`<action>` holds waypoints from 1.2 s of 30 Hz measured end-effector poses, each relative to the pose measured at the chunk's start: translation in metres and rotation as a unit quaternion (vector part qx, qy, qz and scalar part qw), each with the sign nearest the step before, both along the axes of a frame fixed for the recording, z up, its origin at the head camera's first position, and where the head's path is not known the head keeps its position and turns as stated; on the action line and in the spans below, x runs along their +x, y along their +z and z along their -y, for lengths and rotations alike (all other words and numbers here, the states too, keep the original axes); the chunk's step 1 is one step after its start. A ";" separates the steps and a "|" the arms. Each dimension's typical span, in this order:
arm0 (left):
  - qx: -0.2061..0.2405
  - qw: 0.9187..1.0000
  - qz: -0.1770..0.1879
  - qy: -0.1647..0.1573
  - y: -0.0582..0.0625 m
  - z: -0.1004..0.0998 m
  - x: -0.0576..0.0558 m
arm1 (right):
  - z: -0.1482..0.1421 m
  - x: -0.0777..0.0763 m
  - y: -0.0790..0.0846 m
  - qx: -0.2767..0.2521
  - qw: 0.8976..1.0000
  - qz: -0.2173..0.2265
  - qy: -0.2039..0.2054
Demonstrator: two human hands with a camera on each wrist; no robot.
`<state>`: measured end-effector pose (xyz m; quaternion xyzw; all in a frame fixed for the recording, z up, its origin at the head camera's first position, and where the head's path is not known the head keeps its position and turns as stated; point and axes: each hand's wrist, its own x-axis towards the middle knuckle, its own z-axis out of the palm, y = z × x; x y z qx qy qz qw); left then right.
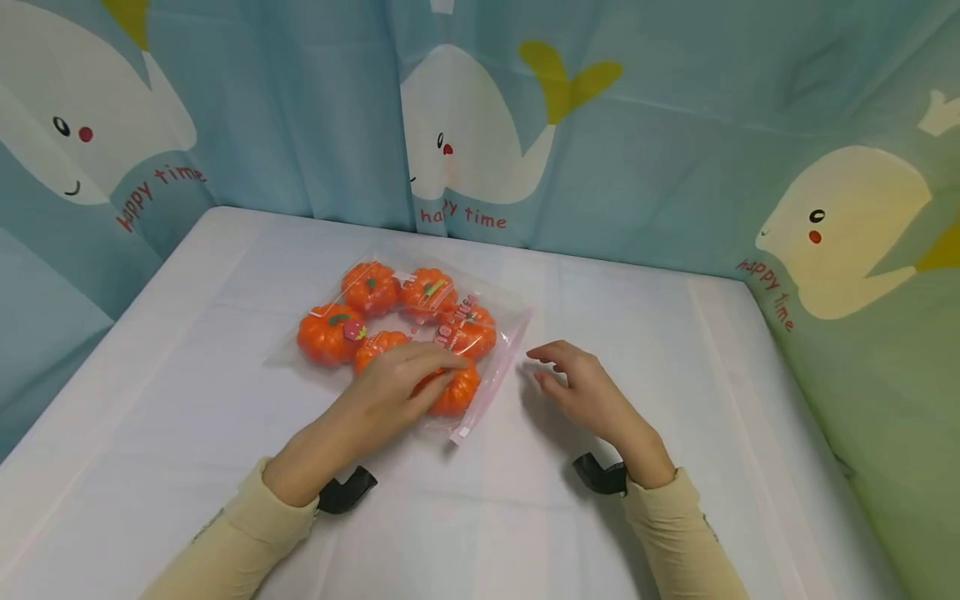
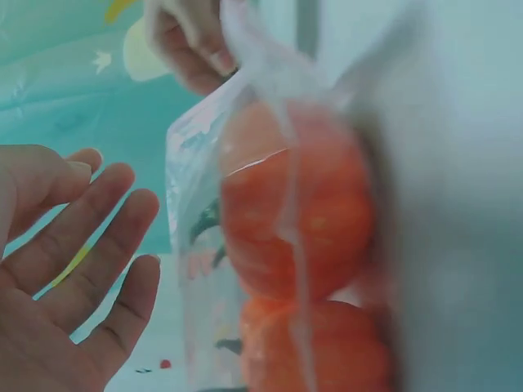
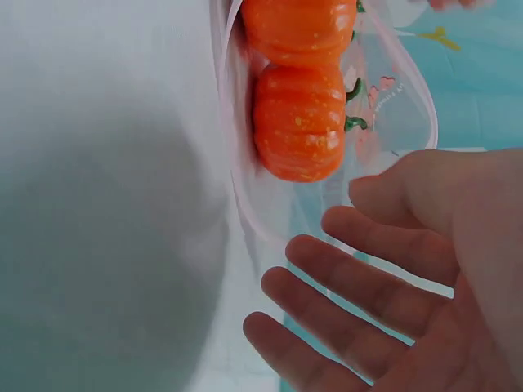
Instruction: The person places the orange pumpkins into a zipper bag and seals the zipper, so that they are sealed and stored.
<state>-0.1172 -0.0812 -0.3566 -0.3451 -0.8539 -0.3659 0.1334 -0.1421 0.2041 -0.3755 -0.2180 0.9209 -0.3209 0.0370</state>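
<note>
A clear zip bag (image 1: 491, 387) with a pink edge and printed lettering lies on the table. Inside it are several small orange pumpkins (image 1: 371, 287) with green stems. Over the bag's near side is my left hand (image 1: 382, 383), partly covering two pumpkins; its fingers are loosely bent and grip nothing in the left wrist view. To the right of the pink edge, my right hand (image 1: 585, 387) hovers above the table with relaxed fingers spread, holding nothing. The right wrist view shows the bag's mouth (image 3: 431, 114) gaping beside nearby pumpkins (image 3: 301, 122).
A pale cloth covers the table (image 1: 600, 533). Behind it hangs a blue curtain (image 1: 675, 167) printed with white whales, continuing along both sides. Black straps (image 1: 348, 490) show at both wrists, below beige sleeves (image 1: 247, 533).
</note>
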 end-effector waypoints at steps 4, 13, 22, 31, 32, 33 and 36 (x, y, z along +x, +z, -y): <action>0.017 1.000 -0.011 -0.016 -0.007 0.009 0.014 | 0.003 0.004 -0.001 -0.034 0.999 0.025 -0.020; 0.035 0.983 0.179 -0.029 -0.016 0.016 0.035 | 0.013 0.008 -0.004 -0.073 0.996 -0.015 -0.045; 0.060 0.896 0.437 -0.046 -0.032 0.017 0.047 | 0.030 0.004 0.002 -0.006 0.987 -0.157 0.024; 0.127 0.842 0.523 -0.024 -0.040 0.019 0.045 | 0.036 -0.001 -0.005 0.046 0.975 -0.210 0.060; 0.138 0.830 0.539 -0.025 -0.039 0.020 0.045 | 0.036 -0.001 -0.006 0.052 0.973 -0.214 0.065; 0.151 0.816 0.558 -0.028 -0.039 0.021 0.045 | 0.036 -0.001 -0.007 0.057 0.972 -0.216 0.069; 0.200 0.757 0.621 -0.047 -0.039 0.022 0.047 | 0.035 -0.001 -0.010 0.069 0.970 -0.219 0.073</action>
